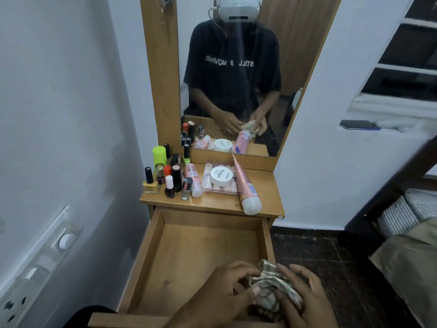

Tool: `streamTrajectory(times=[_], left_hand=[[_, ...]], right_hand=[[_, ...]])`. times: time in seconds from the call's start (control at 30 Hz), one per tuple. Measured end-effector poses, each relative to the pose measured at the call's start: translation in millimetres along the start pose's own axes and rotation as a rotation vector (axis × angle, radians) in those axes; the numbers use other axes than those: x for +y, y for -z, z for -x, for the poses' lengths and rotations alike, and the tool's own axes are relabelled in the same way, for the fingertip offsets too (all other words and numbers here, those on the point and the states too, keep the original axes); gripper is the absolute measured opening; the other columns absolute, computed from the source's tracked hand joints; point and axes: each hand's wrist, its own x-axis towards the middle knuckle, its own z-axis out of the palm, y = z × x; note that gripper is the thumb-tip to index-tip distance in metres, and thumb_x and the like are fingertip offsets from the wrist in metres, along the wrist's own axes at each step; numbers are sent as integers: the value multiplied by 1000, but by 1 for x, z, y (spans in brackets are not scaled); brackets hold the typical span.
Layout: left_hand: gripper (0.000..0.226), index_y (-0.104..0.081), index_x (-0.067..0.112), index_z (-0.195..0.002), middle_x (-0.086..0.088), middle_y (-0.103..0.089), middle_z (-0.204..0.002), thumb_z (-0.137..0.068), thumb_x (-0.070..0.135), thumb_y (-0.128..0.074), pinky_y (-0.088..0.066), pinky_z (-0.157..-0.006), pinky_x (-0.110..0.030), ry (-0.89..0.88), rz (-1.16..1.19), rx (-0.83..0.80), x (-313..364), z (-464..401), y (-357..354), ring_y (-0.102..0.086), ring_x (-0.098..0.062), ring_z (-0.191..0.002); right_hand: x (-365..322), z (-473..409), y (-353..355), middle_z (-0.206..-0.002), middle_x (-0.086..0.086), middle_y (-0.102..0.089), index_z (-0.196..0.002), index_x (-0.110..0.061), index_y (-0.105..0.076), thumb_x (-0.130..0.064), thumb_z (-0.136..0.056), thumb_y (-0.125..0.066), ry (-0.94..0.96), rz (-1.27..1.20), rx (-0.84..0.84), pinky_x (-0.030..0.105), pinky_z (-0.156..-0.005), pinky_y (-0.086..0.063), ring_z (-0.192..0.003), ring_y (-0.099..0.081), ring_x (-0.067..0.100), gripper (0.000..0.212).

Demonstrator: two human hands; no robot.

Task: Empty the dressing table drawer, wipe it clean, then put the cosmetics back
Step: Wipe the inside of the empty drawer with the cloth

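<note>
Crumpled cloth (272, 288) (partly hidden) between hands

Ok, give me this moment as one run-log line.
stage: drawer emptied, wipe pending | left hand: holds cloth | right hand: holds cloth | cosmetics: on tabletop

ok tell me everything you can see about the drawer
The drawer is pulled far out from under the dressing table top, toward the person. It looks like light brown wood-grain board: a flat bottom panel, two side walls, a back wall and a wider front panel nearest the camera. Nothing lies on the visible part of its bottom. Over its front right corner, the left hand and right hand hold a crumpled checked cloth; whether the cloth touches the wood cannot be told.
</note>
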Motion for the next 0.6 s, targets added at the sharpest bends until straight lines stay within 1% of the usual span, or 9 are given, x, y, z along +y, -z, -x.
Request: streamTrajectory(times=[0.07, 0.13, 0.17, 0.2, 0.27, 0.33, 0.43, 0.5, 0.6], left_hand=[[30, -69, 30, -123, 21, -65, -116, -94, 38, -64, -49, -77, -14, 13, 32, 41, 0, -1, 2, -61, 3, -104], [31, -68, 34, -124, 19, -66, -117, -93, 41, -64, -49, -82, -15, 43, 98, 55, 2, -1, 5, -62, 3, -105], [33, -66, 37, -125, 19, -65, -119, -93, 44, -64, -50, -85, -18, 61, 135, 46, 3, 0, 6, -61, 3, -107], [35, -63, 41, -127, 20, -64, -122, -92, 46, -64, -51, -88, -20, 75, 170, 20, 4, 1, 6, -61, 3, -110], [45, -53, 51, -132, 24, -60, -131, -90, 53, -66, -51, -96, -25, 101, 288, -55, 5, 5, 7, -59, 1, -116], [66, -40, 53, -140, 22, -52, -141, -82, 64, -68, -48, -106, -33, 157, 432, -96, 4, 6, 6, -54, -1, -126], [93, -21, 45, -152, 19, -41, -149, -76, 63, -72, -45, -107, -24, 216, 562, -124, 4, 5, 8, -45, 7, -132], [83, -27, 33, -152, 15, -49, -146, -84, 43, -73, -46, -104, -21, 192, 632, -153, 6, 6, 9, -50, 4, -130], [56, -50, 19, -140, 0, -66, -134, -89, 25, -71, -51, -102, -32, 158, 683, -138, 13, 10, 11, -61, -18, -124]], right_hand=[[-2, -8, 6, -117, -25, -66, -105, -71, -62, -20, -82, -82, -118, -191, -9, 9, -98, -44, -110, -60, -8, 59], [-4, -14, 11, -103, -7, -78, -97, -44, -79, -12, -83, -79, -119, -382, 117, 40, -98, -54, -102, -72, 15, 35], [-11, -14, 12, -99, 3, -79, -95, -34, -82, -18, -81, -79, -142, -524, 128, 47, -96, -55, -100, -74, 25, 21], [-14, -16, 11, -100, 10, -79, -98, -26, -82, -29, -79, -79, -154, -632, 135, 50, -96, -54, -100, -74, 31, 20], [-18, -16, 8, -108, 17, -76, -111, -12, -77, -35, -86, -71, -186, -770, 126, 55, -101, -50, -104, -72, 37, 35], [-21, -15, 4, -111, 21, -74, -120, -7, -71, -25, -99, -56, -219, -857, 115, 56, -103, -48, -105, -71, 40, 31], [-30, -12, -1, -114, 23, -73, -124, -5, -67, -23, -103, -50, -288, -937, 113, 56, -104, -47, -106, -71, 41, 33], [-34, -13, -5, -115, 24, -72, -124, -3, -66, -24, -102, -51, -351, -1012, 92, 55, -104, -47, -107, -70, 41, 34], [-36, -17, -9, -122, 26, -68, -128, 0, -64, -37, -98, -57, -444, -1123, 41, 58, -108, -44, -114, -67, 42, 48]])
